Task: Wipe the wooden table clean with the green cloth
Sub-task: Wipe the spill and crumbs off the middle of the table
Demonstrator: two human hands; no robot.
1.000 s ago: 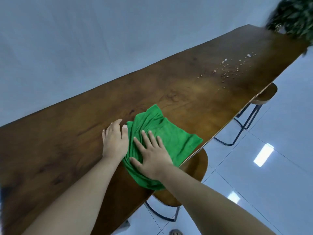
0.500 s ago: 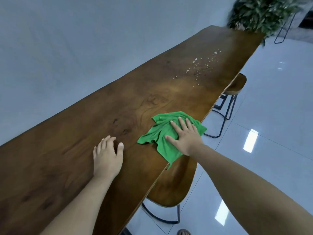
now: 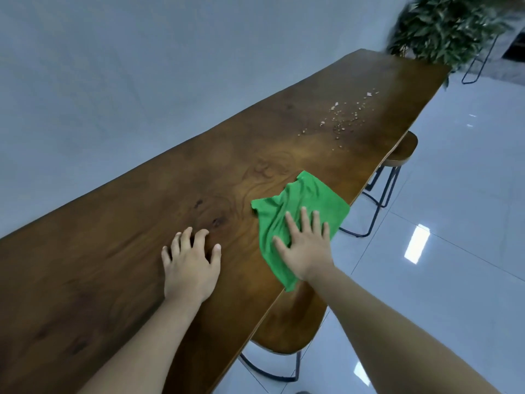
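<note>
Seen from above, looking down along a long brown wooden worktop (image 3: pixel 142 251) set against a pale wall. Right hand (image 3: pixel 305 248) flat and spread on a green cloth (image 3: pixel 301 200), fingers (image 3: pixel 305 218) fanned wide, palm pressing down rather than gripping. Left hand (image 3: pixel 190 265) bare on the wood just beside the cloth, fingers curled a little, holding nothing, seemingly bracing. Cloth rumpled and partly folded, lying near the worktop's right edge, its lower corner hanging over that edge by the right wrist. Farther along the worktop, well apart from the cloth, a scatter of pale crumbs (image 3: pixel 343 118), not yet reached. Beyond them a leafy plant (image 3: pixel 443 27), blurred. Below the edge, two wooden stools (image 3: pixel 287 331) on dark metal legs over a glossy tiled floor.

Judging by its creases and drape, cloth soft, light and limp, probably microfibre: no stiffness to push against, so likely to bunch or fold under a sideways shove. Best held under a flat, spread palm near its middle, as here, with weight downward so the fabric drags with the hand. Polished wood likely slick, so easy gliding, but also easy slipping of the cloth off the near edge. Overhanging corner worth tucking back first. Crumbs dry and loose by the look of them, liable to scatter or roll off if swept fast; better gathered toward one spot.
</note>
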